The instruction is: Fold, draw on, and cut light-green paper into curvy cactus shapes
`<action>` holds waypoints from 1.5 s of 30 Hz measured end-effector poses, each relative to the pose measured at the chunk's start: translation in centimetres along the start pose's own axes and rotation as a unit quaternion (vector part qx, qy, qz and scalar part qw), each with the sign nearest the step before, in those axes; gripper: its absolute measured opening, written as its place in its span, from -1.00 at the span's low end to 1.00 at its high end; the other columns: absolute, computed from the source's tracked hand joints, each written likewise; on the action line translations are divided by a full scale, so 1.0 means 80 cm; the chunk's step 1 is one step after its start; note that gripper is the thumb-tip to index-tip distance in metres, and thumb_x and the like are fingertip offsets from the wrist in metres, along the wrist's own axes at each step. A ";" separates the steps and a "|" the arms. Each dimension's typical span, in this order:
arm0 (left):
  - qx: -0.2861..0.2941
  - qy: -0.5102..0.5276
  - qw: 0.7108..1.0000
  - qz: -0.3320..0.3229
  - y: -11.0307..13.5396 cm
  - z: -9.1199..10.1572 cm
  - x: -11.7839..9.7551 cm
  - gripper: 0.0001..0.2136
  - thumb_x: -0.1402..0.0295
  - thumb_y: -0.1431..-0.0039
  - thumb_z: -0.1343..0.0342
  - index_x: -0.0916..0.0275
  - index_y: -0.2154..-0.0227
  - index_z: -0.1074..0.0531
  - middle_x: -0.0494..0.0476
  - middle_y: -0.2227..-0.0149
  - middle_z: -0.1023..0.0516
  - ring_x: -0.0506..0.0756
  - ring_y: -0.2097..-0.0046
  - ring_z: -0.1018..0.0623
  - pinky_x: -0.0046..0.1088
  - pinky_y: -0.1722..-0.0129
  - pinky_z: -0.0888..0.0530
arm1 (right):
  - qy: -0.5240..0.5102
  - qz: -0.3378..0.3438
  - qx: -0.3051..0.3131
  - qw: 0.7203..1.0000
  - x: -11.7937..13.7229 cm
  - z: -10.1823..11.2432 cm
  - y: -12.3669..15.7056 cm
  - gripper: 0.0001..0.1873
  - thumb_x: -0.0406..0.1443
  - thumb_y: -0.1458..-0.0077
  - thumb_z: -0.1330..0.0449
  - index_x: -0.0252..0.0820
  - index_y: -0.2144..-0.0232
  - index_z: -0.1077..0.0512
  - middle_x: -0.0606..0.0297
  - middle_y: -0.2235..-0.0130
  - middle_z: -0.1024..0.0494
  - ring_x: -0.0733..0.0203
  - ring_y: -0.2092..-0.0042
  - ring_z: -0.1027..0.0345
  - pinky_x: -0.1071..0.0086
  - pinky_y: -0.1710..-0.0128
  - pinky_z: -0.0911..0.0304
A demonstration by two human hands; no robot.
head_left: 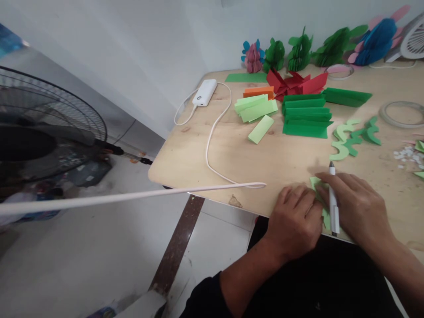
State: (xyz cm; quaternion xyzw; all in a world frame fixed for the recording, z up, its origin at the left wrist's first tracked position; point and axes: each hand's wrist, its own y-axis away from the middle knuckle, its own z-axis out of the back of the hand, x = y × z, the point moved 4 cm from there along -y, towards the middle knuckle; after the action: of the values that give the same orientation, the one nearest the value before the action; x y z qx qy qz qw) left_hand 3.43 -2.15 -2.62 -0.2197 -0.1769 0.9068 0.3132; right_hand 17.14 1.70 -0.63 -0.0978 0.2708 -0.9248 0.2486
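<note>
At the table's front edge, a piece of light green paper (326, 217) lies between my two hands, mostly covered by them. My left hand (296, 218) is closed, its curled fingers pressing on the left side of the paper. A white pen (333, 201) with a dark tip pointing away from me runs along the fingers of my right hand (361, 206). Those fingers are bent, and the index finger reaches over the paper's top. Just beyond the pen tip lie wavy cut strips, one light green (340, 140) and a darker green one (356, 140).
Folded light green papers (256, 107), dark green papers (306, 115) and red papers (296, 83) lie farther back. Several paper honeycomb figures (300, 52) line the wall. A white cable (212, 134) runs from a power bank (204, 92) across the table. Tape rolls (402, 114) lie right; a fan (49, 128) stands left.
</note>
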 end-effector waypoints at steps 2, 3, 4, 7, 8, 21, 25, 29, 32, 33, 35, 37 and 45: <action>0.011 -0.005 1.000 0.002 0.000 0.000 0.000 -0.77 0.35 -0.32 0.01 0.31 0.15 -0.52 0.27 -0.02 -0.56 0.21 -0.18 -0.46 -0.16 -0.22 -0.33 | -0.001 -0.005 -0.002 1.000 0.000 0.000 0.001 -0.77 -0.28 -0.26 -0.11 -0.12 0.10 -0.51 0.23 0.33 -0.58 0.12 0.32 -0.45 0.29 0.31 -0.26; 0.012 -0.006 1.000 0.002 0.000 0.000 0.000 -0.76 0.36 -0.32 0.02 0.31 0.15 -0.52 0.27 -0.03 -0.56 0.21 -0.18 -0.46 -0.16 -0.22 -0.33 | -0.001 -0.006 -0.003 1.000 0.000 0.000 0.001 -0.77 -0.28 -0.26 -0.11 -0.12 0.09 -0.51 0.23 0.33 -0.58 0.12 0.32 -0.45 0.29 0.31 -0.26; 0.011 -0.006 1.000 0.003 0.000 0.000 0.000 -0.76 0.36 -0.33 0.03 0.31 0.15 -0.52 0.27 -0.03 -0.56 0.21 -0.18 -0.46 -0.17 -0.22 -0.32 | -0.001 -0.006 -0.002 1.000 0.000 0.000 0.001 -0.77 -0.28 -0.27 -0.11 -0.11 0.09 -0.51 0.23 0.33 -0.58 0.13 0.32 -0.44 0.30 0.31 -0.26; -0.003 -0.001 1.000 0.003 0.000 0.000 0.000 -0.76 0.36 -0.34 0.03 0.31 0.14 -0.52 0.26 -0.02 -0.57 0.20 -0.18 -0.46 -0.17 -0.22 -0.33 | 0.001 -0.005 0.002 1.000 0.001 0.001 0.001 -0.79 -0.29 -0.28 -0.11 -0.11 0.09 -0.49 0.23 0.32 -0.58 0.14 0.32 -0.44 0.31 0.32 -0.26; -0.008 0.001 1.000 0.003 0.000 0.001 0.000 -0.75 0.35 -0.34 0.03 0.32 0.13 -0.52 0.25 -0.01 -0.58 0.20 -0.18 -0.46 -0.18 -0.21 -0.33 | 0.000 -0.005 0.003 1.000 0.001 0.001 0.001 -0.80 -0.29 -0.28 -0.11 -0.11 0.09 -0.49 0.22 0.31 -0.58 0.14 0.32 -0.44 0.32 0.31 -0.26; -0.006 0.022 1.000 -0.004 0.002 0.001 0.002 -0.78 0.40 -0.31 0.03 0.33 0.22 -0.53 0.23 0.09 -0.59 0.17 -0.07 -0.51 -0.24 -0.15 -0.39 | -0.018 -0.003 0.016 1.000 -0.002 0.001 0.000 -0.78 -0.27 -0.27 -0.11 -0.16 0.10 -0.50 0.19 0.30 -0.59 0.10 0.29 -0.47 0.27 0.30 -0.31; 0.004 0.018 1.000 -0.011 0.001 -0.001 0.002 -0.77 0.39 -0.31 0.03 0.33 0.19 -0.53 0.25 0.08 -0.59 0.18 -0.07 -0.51 -0.22 -0.13 -0.40 | -0.026 -0.007 0.016 1.000 -0.003 0.001 0.001 -0.77 -0.28 -0.27 -0.12 -0.16 0.08 -0.50 0.17 0.26 -0.60 0.09 0.26 -0.48 0.27 0.27 -0.31; 0.007 0.018 1.000 -0.014 0.001 -0.001 0.003 -0.77 0.39 -0.31 0.02 0.33 0.18 -0.53 0.25 0.08 -0.59 0.18 -0.08 -0.50 -0.23 -0.13 -0.40 | -0.029 -0.005 0.015 0.999 -0.002 0.001 0.000 -0.79 -0.28 -0.27 -0.12 -0.17 0.11 -0.51 0.17 0.28 -0.59 0.10 0.26 -0.47 0.28 0.26 -0.29; 0.003 0.018 1.000 -0.012 0.001 -0.001 0.003 -0.77 0.40 -0.31 0.02 0.34 0.19 -0.53 0.25 0.08 -0.58 0.18 -0.08 -0.50 -0.23 -0.14 -0.39 | -0.029 -0.002 0.013 0.999 -0.002 0.001 -0.001 -0.80 -0.27 -0.27 -0.12 -0.16 0.12 -0.50 0.19 0.29 -0.59 0.11 0.27 -0.46 0.30 0.26 -0.28; 0.000 0.020 1.000 -0.011 0.001 -0.001 0.002 -0.77 0.40 -0.30 0.02 0.34 0.19 -0.53 0.24 0.08 -0.59 0.18 -0.08 -0.50 -0.23 -0.15 -0.39 | -0.029 -0.001 0.013 1.000 -0.001 0.001 -0.001 -0.80 -0.28 -0.27 -0.13 -0.17 0.12 -0.50 0.18 0.29 -0.59 0.11 0.28 -0.46 0.29 0.27 -0.28; -0.004 0.024 1.000 -0.009 0.001 -0.001 0.002 -0.77 0.40 -0.30 0.02 0.34 0.18 -0.53 0.23 0.08 -0.59 0.17 -0.08 -0.50 -0.23 -0.14 -0.39 | -0.028 0.001 0.012 1.000 -0.001 0.001 -0.001 -0.80 -0.28 -0.27 -0.13 -0.17 0.11 -0.50 0.18 0.29 -0.59 0.11 0.28 -0.46 0.29 0.28 -0.28; -0.003 0.027 1.000 -0.003 0.000 -0.001 0.003 -0.76 0.39 -0.30 0.03 0.33 0.16 -0.53 0.24 0.04 -0.59 0.17 -0.09 -0.50 -0.22 -0.14 -0.40 | -0.029 0.002 0.011 1.000 -0.001 0.001 -0.001 -0.81 -0.28 -0.27 -0.13 -0.15 0.11 -0.49 0.20 0.29 -0.58 0.12 0.29 -0.45 0.30 0.28 -0.28; -0.015 0.020 0.999 0.023 -0.002 0.000 0.003 -0.74 0.38 -0.32 0.05 0.32 0.10 -0.51 0.23 -0.03 -0.58 0.17 -0.17 -0.46 -0.21 -0.20 -0.37 | -0.038 -0.003 0.007 0.999 -0.004 0.000 0.001 -0.78 -0.27 -0.26 -0.13 -0.15 0.13 -0.54 0.17 0.29 -0.60 0.11 0.29 -0.45 0.29 0.30 -0.28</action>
State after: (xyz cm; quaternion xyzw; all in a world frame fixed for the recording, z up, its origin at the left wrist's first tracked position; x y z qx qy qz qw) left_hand 3.35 -1.88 -2.66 -0.2463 -0.1795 0.9064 0.2925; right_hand 17.44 1.83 -0.69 -0.1320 0.2541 -0.9232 0.2564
